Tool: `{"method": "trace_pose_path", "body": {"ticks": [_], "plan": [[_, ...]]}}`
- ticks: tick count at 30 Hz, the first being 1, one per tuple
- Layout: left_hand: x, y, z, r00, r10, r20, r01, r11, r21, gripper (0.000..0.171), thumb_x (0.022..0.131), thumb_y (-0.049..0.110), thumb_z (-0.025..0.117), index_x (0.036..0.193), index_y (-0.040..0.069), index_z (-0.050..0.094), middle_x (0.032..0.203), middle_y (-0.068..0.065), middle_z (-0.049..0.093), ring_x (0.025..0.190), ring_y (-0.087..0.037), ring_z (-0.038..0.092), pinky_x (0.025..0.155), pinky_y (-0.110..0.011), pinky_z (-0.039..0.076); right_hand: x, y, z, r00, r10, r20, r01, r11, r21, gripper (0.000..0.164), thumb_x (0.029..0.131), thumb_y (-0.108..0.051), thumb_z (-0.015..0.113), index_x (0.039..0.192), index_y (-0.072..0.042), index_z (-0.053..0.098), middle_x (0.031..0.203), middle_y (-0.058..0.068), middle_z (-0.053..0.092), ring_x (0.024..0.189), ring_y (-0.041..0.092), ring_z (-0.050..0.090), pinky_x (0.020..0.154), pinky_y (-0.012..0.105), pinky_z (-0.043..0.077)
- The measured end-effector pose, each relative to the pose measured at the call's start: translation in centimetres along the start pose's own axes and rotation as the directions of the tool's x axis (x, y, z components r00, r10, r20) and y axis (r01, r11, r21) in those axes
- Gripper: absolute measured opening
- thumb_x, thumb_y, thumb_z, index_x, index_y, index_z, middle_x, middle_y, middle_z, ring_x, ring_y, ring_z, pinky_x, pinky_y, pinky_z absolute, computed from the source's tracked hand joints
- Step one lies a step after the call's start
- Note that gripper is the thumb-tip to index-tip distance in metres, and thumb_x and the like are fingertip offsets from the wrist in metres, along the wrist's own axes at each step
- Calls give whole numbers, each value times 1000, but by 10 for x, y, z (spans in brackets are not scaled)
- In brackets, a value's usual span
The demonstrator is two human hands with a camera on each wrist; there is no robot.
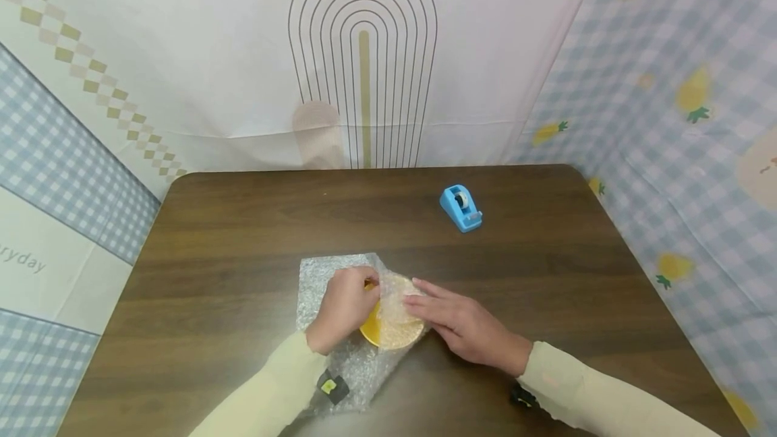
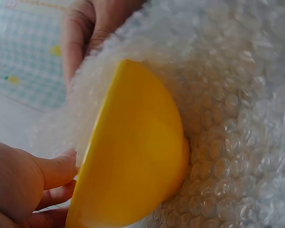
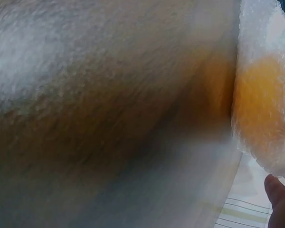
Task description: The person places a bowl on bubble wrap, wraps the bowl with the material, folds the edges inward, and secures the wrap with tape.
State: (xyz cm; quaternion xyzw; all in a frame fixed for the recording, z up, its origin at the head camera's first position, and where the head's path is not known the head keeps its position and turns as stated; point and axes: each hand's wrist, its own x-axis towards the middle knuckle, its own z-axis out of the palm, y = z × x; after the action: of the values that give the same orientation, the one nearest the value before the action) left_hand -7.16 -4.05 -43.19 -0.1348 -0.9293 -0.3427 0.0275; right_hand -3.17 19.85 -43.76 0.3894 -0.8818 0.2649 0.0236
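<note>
A yellow bowl (image 2: 133, 142) lies on a sheet of bubble wrap (image 1: 315, 282), one flap of which is folded over the bowl's right part. My left hand (image 1: 346, 305) is at the bowl's rim, and in the left wrist view its thumb and fingers (image 2: 59, 172) pinch the flap's edge there. Fingers extended, my right hand (image 1: 470, 326) rests on the wrapped side of the bowl. Through the clear bubbles, the bowl (image 3: 263, 95) shows as a yellow blur in the right wrist view, with part of the right hand (image 3: 282, 204) below it.
A light blue tape dispenser (image 1: 463, 209) with a roll in it stands toward the back right of the brown wooden table (image 1: 243, 221). Patterned cloth (image 1: 231, 52) hangs behind the table and along both sides.
</note>
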Motion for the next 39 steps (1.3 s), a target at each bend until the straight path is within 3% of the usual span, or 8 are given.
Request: {"method": "trace_pose_path", "body": {"ticks": [8,16,18,21,23,25,31,39], "plan": [[1,-3,-5,989,-124,77,137,973,-186,17,85,10,65,70,17,70,70,3,67,59,-8,50,55,-21,43,0,-3,0,998,32,54,-31,999,-23,50,96,-15,63,141,-31,53,146,-15,53,144,15,43,108,40,47],[-3,-3,-10,946,-262,192,311,898,-312,40,98,33,55,64,13,64,68,-1,61,56,-11,45,49,-23,38,1,-4,-1,996,35,88,-31,998,-48,50,96,-15,63,142,-31,52,147,-14,52,145,16,41,109,41,45],[-5,-3,-11,946,-254,202,307,902,-302,46,97,40,57,60,12,59,81,-3,70,62,-12,51,50,-23,39,2,-4,-1,995,33,95,-27,998,-57,50,96,-16,63,142,-31,52,147,-15,51,145,16,40,110,42,45],[-9,-3,-13,950,-213,226,269,929,-255,47,92,43,65,56,14,56,110,-7,75,90,-20,68,64,-27,50,2,-4,0,994,26,104,-20,998,-67,49,97,-17,62,143,-31,51,147,-16,51,146,15,40,110,42,45],[-11,-4,-14,952,-186,243,242,944,-225,40,89,40,70,57,17,60,123,-9,71,114,-27,66,84,-36,55,2,-4,0,994,21,106,-13,997,-71,49,97,-17,62,143,-31,51,147,-15,51,146,15,39,110,42,45],[-12,-4,-13,950,-171,261,228,952,-205,33,88,36,71,60,19,65,127,-11,69,126,-34,59,99,-45,51,1,-3,0,994,16,107,-7,997,-76,49,97,-18,62,143,-31,51,147,-15,51,146,15,39,110,42,44],[-13,-6,-10,955,-145,257,189,970,-155,30,87,27,73,60,20,65,125,-14,69,121,-36,62,92,-44,52,1,-4,1,991,11,137,3,995,-98,50,97,-22,62,145,-32,48,150,-16,48,147,13,38,112,41,43],[-14,-8,-8,974,-113,198,135,986,-100,29,85,22,75,59,19,64,112,-11,74,108,-30,68,78,-35,53,1,-4,1,982,-24,188,53,988,-148,54,101,-45,50,150,-26,41,157,-11,40,148,13,35,114,41,41]]}}
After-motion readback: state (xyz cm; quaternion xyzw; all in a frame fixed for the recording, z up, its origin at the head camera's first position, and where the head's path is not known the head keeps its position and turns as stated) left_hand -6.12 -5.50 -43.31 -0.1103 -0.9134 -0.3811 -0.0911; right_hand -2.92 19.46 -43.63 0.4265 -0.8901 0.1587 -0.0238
